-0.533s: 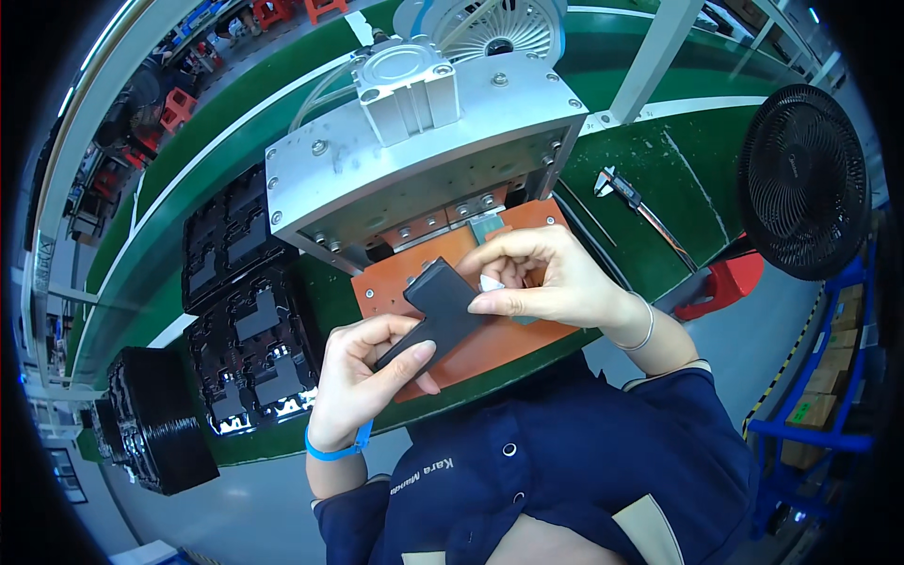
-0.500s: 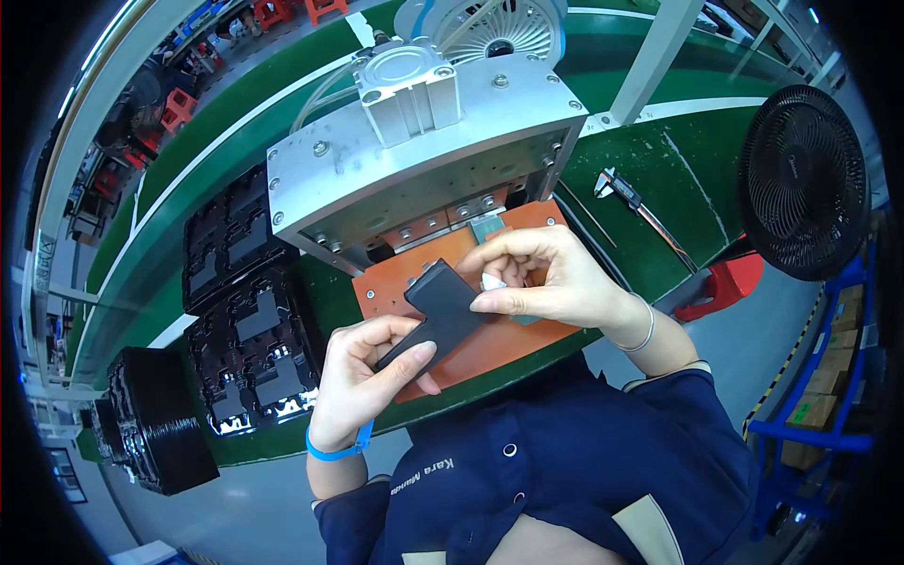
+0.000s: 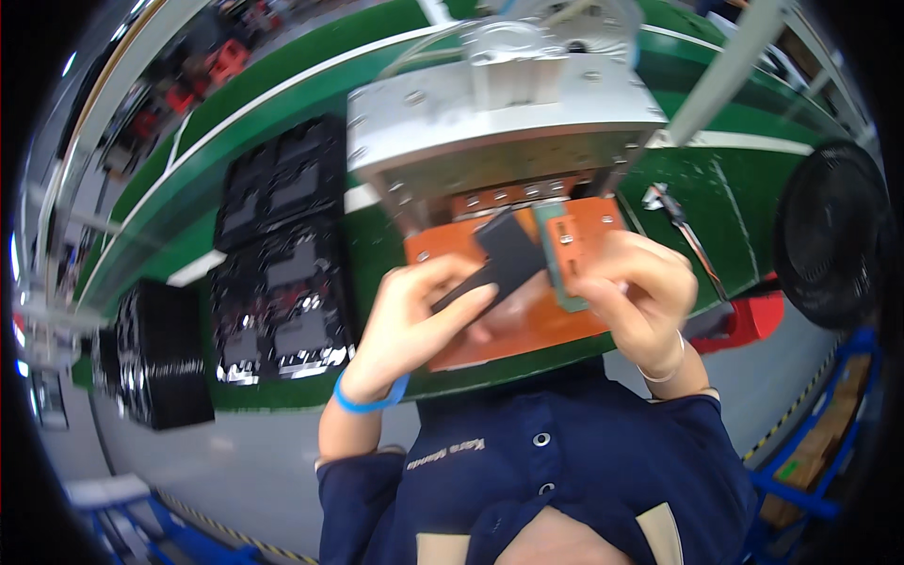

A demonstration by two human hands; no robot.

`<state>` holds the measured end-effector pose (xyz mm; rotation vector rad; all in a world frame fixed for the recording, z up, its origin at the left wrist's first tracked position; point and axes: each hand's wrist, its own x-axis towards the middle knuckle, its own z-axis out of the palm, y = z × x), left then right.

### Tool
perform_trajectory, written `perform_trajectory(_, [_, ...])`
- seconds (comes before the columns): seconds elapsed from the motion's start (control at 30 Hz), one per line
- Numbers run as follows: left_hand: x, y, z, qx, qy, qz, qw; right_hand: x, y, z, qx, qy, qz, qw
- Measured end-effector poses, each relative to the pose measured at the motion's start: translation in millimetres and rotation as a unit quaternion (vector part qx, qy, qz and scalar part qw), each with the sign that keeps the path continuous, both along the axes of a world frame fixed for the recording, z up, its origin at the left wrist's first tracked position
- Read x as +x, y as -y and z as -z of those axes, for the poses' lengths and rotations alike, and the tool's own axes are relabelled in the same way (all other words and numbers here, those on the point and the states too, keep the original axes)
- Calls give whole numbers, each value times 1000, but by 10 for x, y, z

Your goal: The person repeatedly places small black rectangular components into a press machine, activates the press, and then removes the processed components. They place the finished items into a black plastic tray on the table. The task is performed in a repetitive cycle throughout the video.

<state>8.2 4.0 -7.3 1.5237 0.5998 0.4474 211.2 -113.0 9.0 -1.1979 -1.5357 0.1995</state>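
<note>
Black plate [image 3: 511, 252] pinched in near-closed left hand [image 3: 422, 309]

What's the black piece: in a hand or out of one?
In one: the left hand grips the black piece by its lower end, over the orange plate.

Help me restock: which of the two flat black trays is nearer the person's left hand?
The front tray, by the table's near edge, level with the left hand; the rear tray lies beyond it, farther away.
</note>
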Motion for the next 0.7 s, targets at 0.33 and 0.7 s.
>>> perform_trajectory(0.33, [277,-46,-125,54,8,64,996,-1317,-201,85,-18,239,-354,904])
perform_trajectory(0.7, [225,67,-24,61,50,27,997,-1976,10,294,11,59,-623,780])
